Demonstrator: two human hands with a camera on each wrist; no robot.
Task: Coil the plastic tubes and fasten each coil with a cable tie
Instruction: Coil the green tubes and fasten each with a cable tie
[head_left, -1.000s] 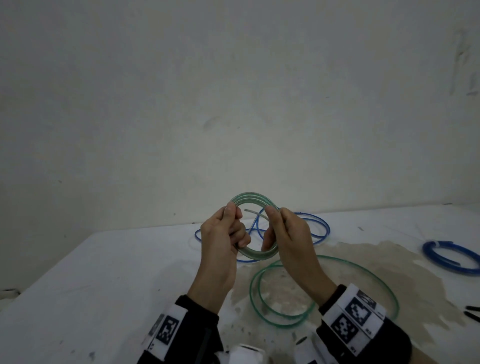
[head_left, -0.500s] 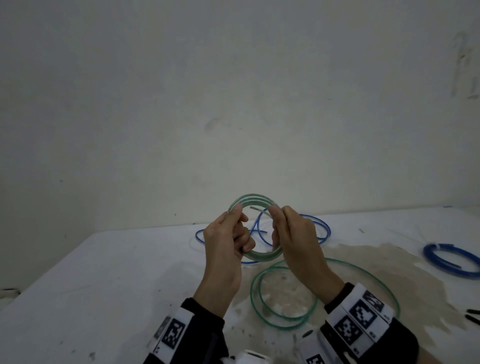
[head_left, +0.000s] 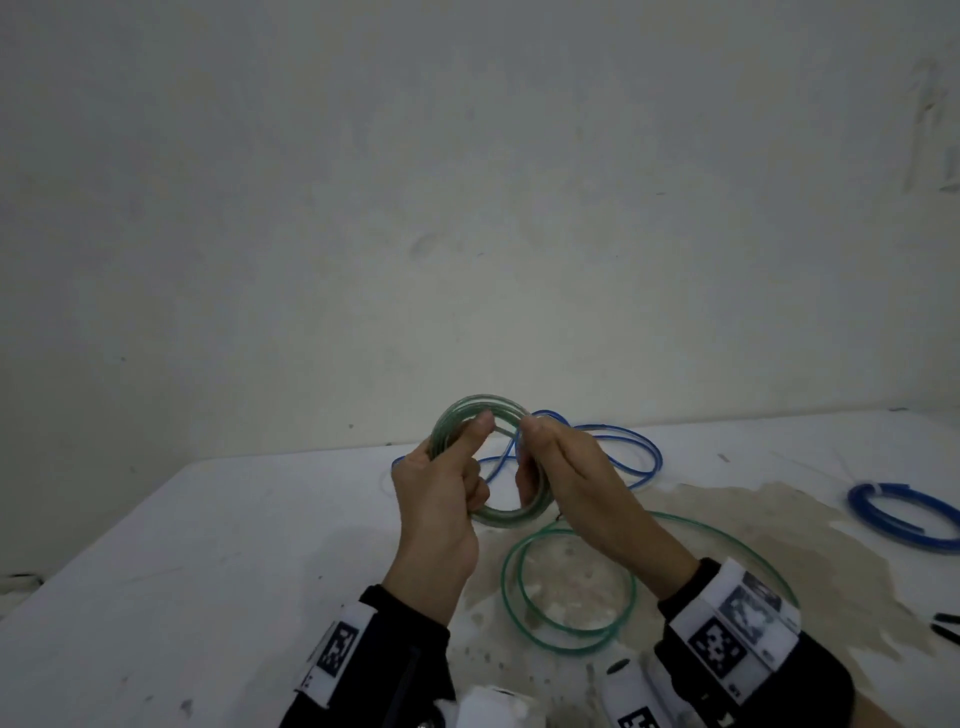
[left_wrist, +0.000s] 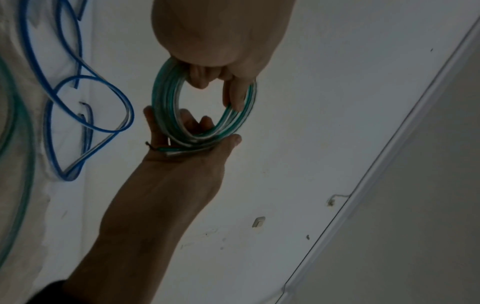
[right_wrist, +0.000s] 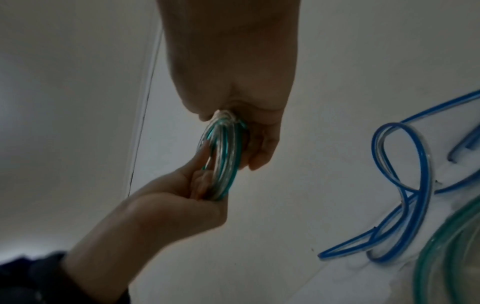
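Note:
A small coil of green-striped clear tube (head_left: 511, 514) is held upright above the white table (head_left: 208, 545) by both hands. My left hand (head_left: 467, 457) grips its left side, thumb on the top rim. My right hand (head_left: 535, 457) grips the right side, fingers curled through the ring. In the left wrist view the coil (left_wrist: 166, 115) hangs between the left hand (left_wrist: 221, 82) above and the right hand (left_wrist: 187, 144) below, with the tube's loose end lying across the right palm. The right wrist view shows the coil (right_wrist: 223, 156) edge-on.
The rest of the green tube (head_left: 571, 587) lies in loose loops on a stained patch just beneath the hands. A loose blue tube (head_left: 623, 447) sprawls behind them. A tied blue coil (head_left: 904, 514) and black cable ties (head_left: 945, 623) lie at the right edge.
Both hands keep hold of the green coil. The thumbs have drawn closer together on its top rim, and the right hand's fingers have curled further round the ring.

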